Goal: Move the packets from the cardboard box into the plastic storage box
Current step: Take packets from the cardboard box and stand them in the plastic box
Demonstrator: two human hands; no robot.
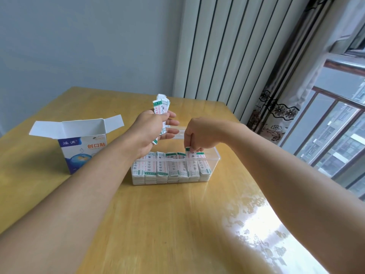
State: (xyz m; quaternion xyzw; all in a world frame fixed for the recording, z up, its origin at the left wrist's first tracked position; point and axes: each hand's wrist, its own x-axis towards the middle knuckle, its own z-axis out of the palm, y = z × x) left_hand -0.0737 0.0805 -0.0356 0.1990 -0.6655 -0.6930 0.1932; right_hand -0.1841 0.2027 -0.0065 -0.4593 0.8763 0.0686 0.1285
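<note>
From the head camera, a clear plastic storage box (214,157) stands near the middle of the wooden counter (158,224), closer to its far edge than its near one. Rows of white packets with green bands (171,169) fill it, standing side by side across its width.

The left hand (152,128) is raised above the box's left end, its fingers curled round a small bundle of packets (161,104) that sticks up out of the fist and also shows below it.

The right hand (199,135) reaches down over the right part of the box, fingertips pinching the top of a single packet (188,153) that stands among the rows.

The cardboard box (83,149), white and blue with orange lettering, stands to the left of the plastic box, toward the counter's left edge, with its top flaps open. Its inside cannot be seen from here.
</note>
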